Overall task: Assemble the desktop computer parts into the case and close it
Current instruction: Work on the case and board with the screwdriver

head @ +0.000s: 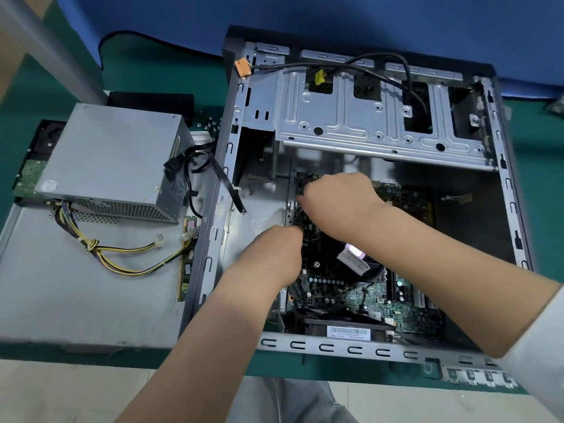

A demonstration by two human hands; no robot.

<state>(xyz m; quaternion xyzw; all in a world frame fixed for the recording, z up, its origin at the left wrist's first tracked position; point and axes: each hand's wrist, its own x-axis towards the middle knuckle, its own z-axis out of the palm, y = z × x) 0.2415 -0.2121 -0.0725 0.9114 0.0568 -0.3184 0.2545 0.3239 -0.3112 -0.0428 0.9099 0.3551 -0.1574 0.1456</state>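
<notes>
While the power supply sits outside the case on the detached side panel at the left of the table, its yellow and black cable bundle trailing loose across the panel, that part plainly has yet to go in. Just right of it, memory sticks lie along the panel's edge against the case wall, also uninstalled, and a few small screws are scattered near the case's far left corner.

Moving right, the open case lies on its side with the motherboard already lying on its floor (whether it is screwed down cannot be told). The left hand reaches in at the board's left edge, its fingers curled down onto the board; the tips are hidden, so I cannot tell whether they pinch anything. The right hand is just beyond it, knuckles up and fingers bent around something dark at the board's far left corner, though what it holds is hidden under the hand.

Farther back, the drive cage appears empty, with loose black cables and an orange connector hanging unplugged. By my judgement the task is early: board seating in hand, with supply, memory, drives, cabling and panel closure left.
</notes>
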